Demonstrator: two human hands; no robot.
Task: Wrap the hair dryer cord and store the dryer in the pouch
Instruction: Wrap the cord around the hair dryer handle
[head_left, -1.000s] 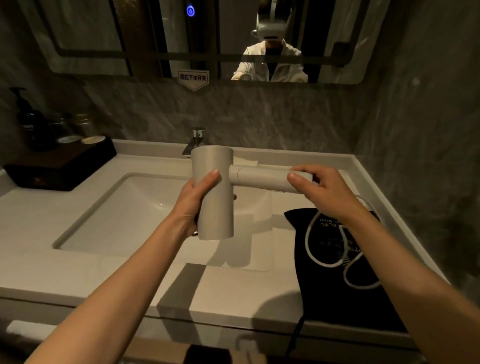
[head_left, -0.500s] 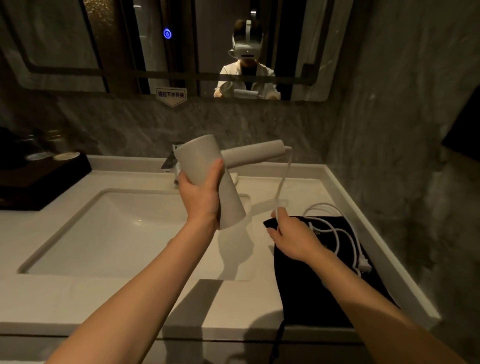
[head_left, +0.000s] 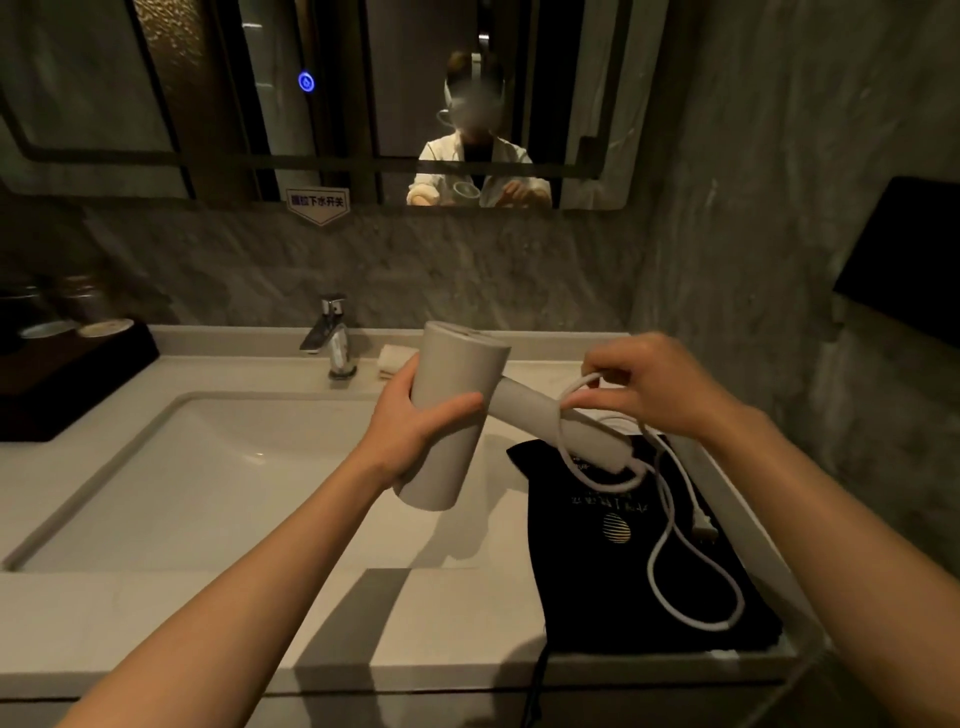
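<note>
White stone vanity counter (head_left: 171, 613) w/ sunken sink serves as the work surface; flat black fabric pouch (head_left: 613, 587) lies at its right end, close by for stowing. Pale grey cylindrical hair dryer (head_left: 452, 415) is held above the sink's right edge, barrel tilted, handle pointing right so cord can go round it. Left hand (head_left: 415, 426) is clamped round the barrel as anchor. Right hand (head_left: 649, 387) pinches the white rubber cord (head_left: 670, 519), one turn looped over the handle; rest + plug trail on pouch.
</note>
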